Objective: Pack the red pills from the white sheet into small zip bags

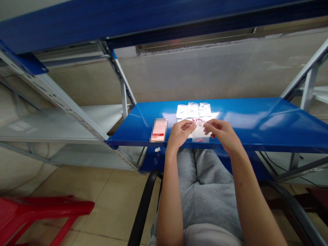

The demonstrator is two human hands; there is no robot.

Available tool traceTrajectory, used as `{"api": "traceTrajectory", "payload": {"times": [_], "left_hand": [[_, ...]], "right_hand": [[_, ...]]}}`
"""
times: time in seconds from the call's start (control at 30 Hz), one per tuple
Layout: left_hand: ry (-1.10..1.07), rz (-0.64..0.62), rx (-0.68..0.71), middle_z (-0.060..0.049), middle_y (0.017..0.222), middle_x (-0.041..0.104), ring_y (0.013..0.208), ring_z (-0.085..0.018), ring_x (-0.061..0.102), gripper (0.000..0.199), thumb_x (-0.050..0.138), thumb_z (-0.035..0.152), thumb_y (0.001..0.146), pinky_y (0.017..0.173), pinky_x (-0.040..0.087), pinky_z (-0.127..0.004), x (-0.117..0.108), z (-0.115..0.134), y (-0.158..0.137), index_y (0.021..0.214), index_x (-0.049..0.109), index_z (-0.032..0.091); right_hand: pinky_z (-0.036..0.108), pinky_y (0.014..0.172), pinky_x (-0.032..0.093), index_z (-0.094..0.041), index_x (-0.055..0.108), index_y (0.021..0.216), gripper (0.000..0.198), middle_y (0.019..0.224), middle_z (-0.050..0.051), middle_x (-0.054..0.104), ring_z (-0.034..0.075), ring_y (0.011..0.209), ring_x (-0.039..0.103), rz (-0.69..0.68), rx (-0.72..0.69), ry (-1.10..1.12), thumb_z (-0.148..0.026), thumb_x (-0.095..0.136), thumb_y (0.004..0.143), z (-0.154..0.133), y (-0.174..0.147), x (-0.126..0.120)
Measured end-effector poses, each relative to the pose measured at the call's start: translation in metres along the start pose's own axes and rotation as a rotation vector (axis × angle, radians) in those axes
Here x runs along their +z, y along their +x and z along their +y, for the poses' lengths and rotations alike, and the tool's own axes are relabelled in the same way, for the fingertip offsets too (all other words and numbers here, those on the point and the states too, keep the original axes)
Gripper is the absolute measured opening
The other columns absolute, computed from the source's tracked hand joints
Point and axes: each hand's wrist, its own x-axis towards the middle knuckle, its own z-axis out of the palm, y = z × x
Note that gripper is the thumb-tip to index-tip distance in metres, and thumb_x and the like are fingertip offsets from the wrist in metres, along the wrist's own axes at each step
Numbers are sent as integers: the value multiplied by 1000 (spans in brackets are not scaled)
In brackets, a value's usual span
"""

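My left hand (pixel 182 134) pinches the upper left part of a small clear zip bag (pixel 201 134), thumb and fingertips together. My right hand (pixel 220 132) is closed at the bag's upper right side, its thumb and fingers curled onto it. Small red pieces show inside near the bag's bottom. The bag hangs close to the front edge of a blue shelf (pixel 256 126). Just beyond the fingers, more small red pieces (pixel 197 120) lie over a white sheet. Several small clear bags (pixel 194 110) lie in a row behind them.
A phone (pixel 159 130) with a lit screen lies left of my hands on the blue shelf. A small white object (pixel 157 149) rests below it on a lower level. Metal posts (pixel 77 109) and a blue beam above frame the space. A red stool (pixel 46 208) stands at lower left.
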Motion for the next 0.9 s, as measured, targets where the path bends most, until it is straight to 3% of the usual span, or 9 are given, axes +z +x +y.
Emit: {"api": "traceTrajectory", "payload": {"times": [0.23, 0.4, 0.5, 0.63, 0.77, 0.9], "left_hand": [[105, -88, 29, -7, 92, 76, 83, -19, 66, 24, 72, 41, 85, 74, 51, -29, 3, -8, 2, 92, 79, 18], [39, -73, 44, -5, 83, 74, 78, -17, 66, 20, 72, 37, 85, 73, 51, -29, 24, -14, 9, 84, 75, 17], [-25, -101, 27, -4, 80, 73, 76, -16, 66, 18, 72, 35, 85, 71, 51, -27, 46, -12, 19, 85, 74, 16], [-85, -151, -40, -5, 81, 73, 72, -15, 67, 17, 72, 32, 88, 67, 51, -27, 86, -5, 45, 87, 73, 15], [-96, -222, -105, -6, 80, 72, 69, -15, 69, 11, 70, 22, 90, 67, 53, -28, 134, -4, 78, 98, 68, 14], [158, -293, -111, -2, 74, 70, 68, -17, 69, 27, 74, 17, 84, 70, 54, -30, 177, -14, 109, 109, 64, 16]], "right_hand": [[27, 52, 41, -19, 69, 85, 37, 68, 4, 69, 15, 59, 57, -6, -1, -51, -54, 76, 78, -1, -2, -7], [27, 53, 43, -17, 72, 91, 45, 76, 6, 72, 16, 65, 59, -43, 13, -106, -59, 78, 75, 2, 4, -33], [27, 54, 46, -17, 74, 96, 51, 82, 6, 73, 18, 69, 62, -114, 60, -188, -58, 83, 68, 2, 17, -66], [26, 52, 44, -18, 76, 86, 40, 76, 6, 73, 17, 65, 61, -207, 152, -379, -50, 85, 66, 2, 35, -121], [26, 52, 43, -18, 75, 77, 24, 71, 6, 72, 16, 63, 61, -73, 175, -469, -41, 81, 73, 15, 45, -171], [28, 52, 45, -16, 74, 77, 9, 67, 8, 72, 18, 61, 63, 41, 328, -549, -24, 76, 78, 38, 52, -202]]}}
